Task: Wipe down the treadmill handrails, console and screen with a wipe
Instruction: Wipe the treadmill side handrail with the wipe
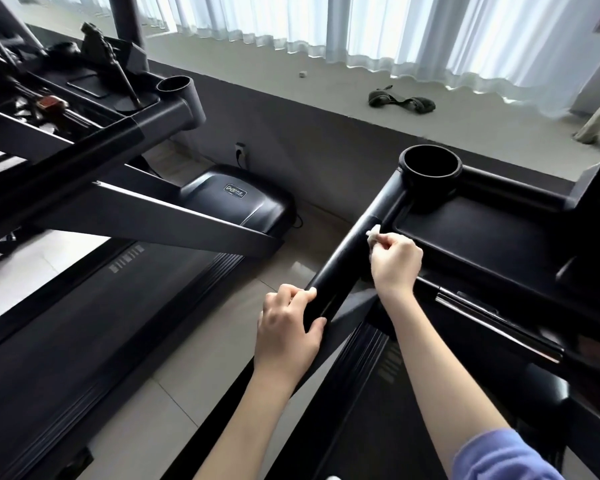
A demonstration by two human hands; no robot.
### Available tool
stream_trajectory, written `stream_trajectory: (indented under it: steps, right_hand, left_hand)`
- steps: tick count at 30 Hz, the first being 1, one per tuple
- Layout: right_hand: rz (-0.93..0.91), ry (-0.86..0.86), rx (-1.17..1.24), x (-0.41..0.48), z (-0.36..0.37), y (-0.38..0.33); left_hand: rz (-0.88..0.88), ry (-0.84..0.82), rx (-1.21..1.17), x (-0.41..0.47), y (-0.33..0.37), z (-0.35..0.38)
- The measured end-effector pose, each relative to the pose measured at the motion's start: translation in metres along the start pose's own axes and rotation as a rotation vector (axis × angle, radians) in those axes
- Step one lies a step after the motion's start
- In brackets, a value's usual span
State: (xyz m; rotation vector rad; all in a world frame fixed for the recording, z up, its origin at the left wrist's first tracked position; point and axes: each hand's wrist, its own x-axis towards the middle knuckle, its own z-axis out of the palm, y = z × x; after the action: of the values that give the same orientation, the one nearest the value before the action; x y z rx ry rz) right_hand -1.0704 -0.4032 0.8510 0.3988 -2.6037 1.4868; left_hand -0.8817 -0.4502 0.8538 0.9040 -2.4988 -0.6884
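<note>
A: Where is the wipe [373,233]?
B: Pinched in the right hand [395,263], against the handrail [343,261] just beyond its knuckles.
A: And the left hand [288,327]?
B: Wrapped round the handrail's lower end, nearer than the right.

Bare forearms [440,368], blue-violet right sleeve [499,459]

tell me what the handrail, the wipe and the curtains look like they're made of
Handrail: probably a foam or rubber sleeve over a tube; matte black, with only a soft dull sheen.
Wipe: thin white paper or nonwoven cloth, crumpled into a small wad in the right hand; which one is unclear.
Curtains: sheer white fabric; daylight glows through the hanging pleats.
</note>
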Motion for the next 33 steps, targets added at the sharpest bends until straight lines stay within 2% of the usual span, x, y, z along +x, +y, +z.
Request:
stream_trajectory:
  steps: [5, 9, 14, 19, 23, 33]
  right_hand:
    - [0.127, 0.014, -0.056, 0.024, -0.002, 0.003]
    - [0.102, -0.061, -0.02, 0.019, -0.002, 0.013]
    - [0.084, -0.01, -0.053, 0.036, -0.003, 0.011]
    - [-0.086, -0.021, -0.059, 0.026, -0.006, 0.021]
    - [-0.229, 0.026, -0.059, 0.06, -0.003, 0.024]
    - [-0.327, 0.068, -0.147, 0.093, 0.003, 0.039]
  left_hand:
    - [-0.025, 0.001, -0.006, 0.002, 0.001, 0.001]
    - [-0.017, 0.012, 0.009, 0.014, 0.005, 0.005]
    - [0.049, 0.015, 0.001, 0.043, 0.02, 0.018]
    - [0.054, 0.086, 0.064, 0.062, 0.033, 0.041]
    - [0.078, 0.161, 0.08, 0.079, 0.035, 0.049]
    - [0.108, 0.083, 0.027, 0.13, 0.071, 0.074]
